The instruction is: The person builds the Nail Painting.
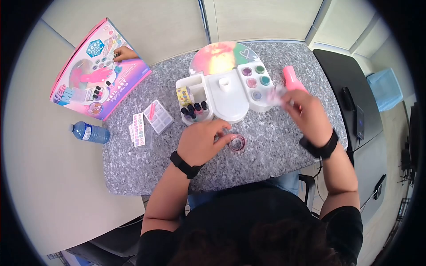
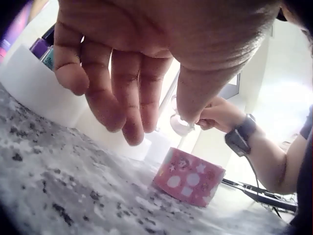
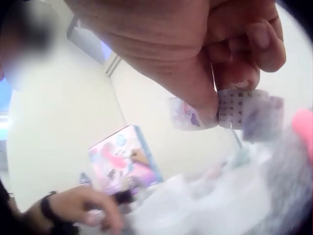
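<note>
held tape: clear patterned tape [image 3: 237, 108], purple and pink marks, dotted band mid-way; in right fingers, raised off table, by right end of white organizer [image 1: 230, 104]; blurred in head view, number of rolls can't tell
right hand [image 1: 308, 117]: thumb and index finger clamped on held tape, pinch grip; other fingers bent
left hand [image 1: 202, 139]: holds nothing; fingers loosely bent, thumb apart from them
pink roll [image 2: 190, 177]: white stars, circles, square on side; on table, just beside left thumb, gap visible in left wrist view
nail polish bottles [image 1: 194, 111]: dark caps, upright in organizer's front left section, just beyond left fingers
yellow roll [image 1: 183, 95]: patterned, in organizer, beyond the bottles from left fingers
glitter pots [image 1: 252, 83]: purple, pink, green, bluish; organizer's right panel, left of right fingers
pink device [image 1: 291, 79]: on table, just beyond right fingers
iridescent panel [image 1: 213, 60]: rounded, heart mark, behind organizer, far side from both hands
clear case [image 1: 158, 117]: compartments, pink pieces on it, left of left fingers
sticker sheet [image 1: 139, 128]: beside case, further left of left fingers
water bottle [image 1: 91, 132]: on its side, well left of left hand
printed box [image 1: 97, 73]: upright, well beyond left fingers, far left
table [image 1: 133, 175]: gray speckled, under both hands
</note>
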A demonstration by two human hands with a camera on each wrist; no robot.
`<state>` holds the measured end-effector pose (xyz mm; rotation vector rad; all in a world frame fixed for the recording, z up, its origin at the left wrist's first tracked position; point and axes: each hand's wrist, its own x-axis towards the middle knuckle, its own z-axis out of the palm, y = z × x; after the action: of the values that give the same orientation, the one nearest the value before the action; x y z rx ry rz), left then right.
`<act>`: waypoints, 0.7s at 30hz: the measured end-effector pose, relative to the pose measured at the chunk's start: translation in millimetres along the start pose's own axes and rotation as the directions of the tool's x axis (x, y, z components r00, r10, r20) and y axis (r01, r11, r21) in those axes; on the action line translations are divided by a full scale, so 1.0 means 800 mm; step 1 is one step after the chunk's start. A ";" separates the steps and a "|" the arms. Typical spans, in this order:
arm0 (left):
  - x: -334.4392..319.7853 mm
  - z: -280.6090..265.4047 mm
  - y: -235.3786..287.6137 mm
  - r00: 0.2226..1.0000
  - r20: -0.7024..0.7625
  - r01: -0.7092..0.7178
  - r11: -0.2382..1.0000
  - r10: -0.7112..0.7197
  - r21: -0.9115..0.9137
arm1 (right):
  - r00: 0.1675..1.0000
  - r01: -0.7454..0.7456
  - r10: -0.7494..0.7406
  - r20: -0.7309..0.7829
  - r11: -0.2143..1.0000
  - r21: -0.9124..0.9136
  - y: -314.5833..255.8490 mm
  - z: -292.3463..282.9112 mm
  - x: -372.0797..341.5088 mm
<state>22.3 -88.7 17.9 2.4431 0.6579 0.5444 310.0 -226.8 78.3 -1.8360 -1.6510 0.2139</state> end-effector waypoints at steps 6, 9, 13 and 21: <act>0.002 0.001 0.007 0.960 0.239 0.177 0.977 -0.144 -0.122 | 0.975 0.214 -0.201 0.094 0.963 -0.164 -0.011 0.060 -0.072; 0.003 0.008 0.002 0.957 0.251 0.184 0.973 -0.144 -0.141 | 0.973 0.223 -0.206 0.106 0.956 -0.190 -0.004 0.065 -0.072; 0.003 0.006 0.000 0.956 0.286 0.130 0.965 -0.061 -0.229 | 0.977 0.201 -0.181 0.112 0.959 -0.202 -0.009 0.062 -0.071; 0.006 0.010 0.017 0.967 -0.064 -0.250 0.871 0.247 -0.423 | 0.959 0.279 -0.274 0.066 0.956 -0.086 -0.048 0.062 -0.071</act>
<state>34.7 -99.1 21.3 2.1117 0.1905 0.7169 241.4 -262.8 44.2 -1.6531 -1.9625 0.0639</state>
